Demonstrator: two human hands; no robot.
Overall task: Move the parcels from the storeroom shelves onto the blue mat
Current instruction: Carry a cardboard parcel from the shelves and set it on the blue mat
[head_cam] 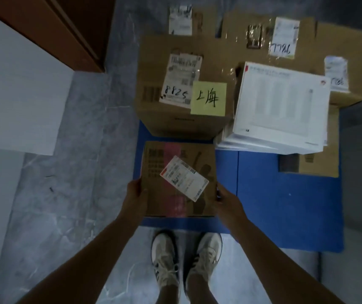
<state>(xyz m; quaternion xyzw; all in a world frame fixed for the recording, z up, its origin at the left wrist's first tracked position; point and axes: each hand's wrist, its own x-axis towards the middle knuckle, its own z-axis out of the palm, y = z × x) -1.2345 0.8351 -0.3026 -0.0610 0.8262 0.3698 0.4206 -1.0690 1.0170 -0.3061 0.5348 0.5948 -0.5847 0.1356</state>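
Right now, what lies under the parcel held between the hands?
The blue mat shows past the near and right edges of the parcel, so it lies beneath. The patch directly below is covered, and whether the parcel touches it cannot be told.

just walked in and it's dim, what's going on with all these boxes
A person standing at the edge of the blue mat grips a flat cardboard parcel by its sides, left hand on the left edge, right hand on the right, low over the mat's near corner. Whether it has touched down is unclear. Behind it sit a larger carton with a yellow note, a stack of white boxes and more cartons.
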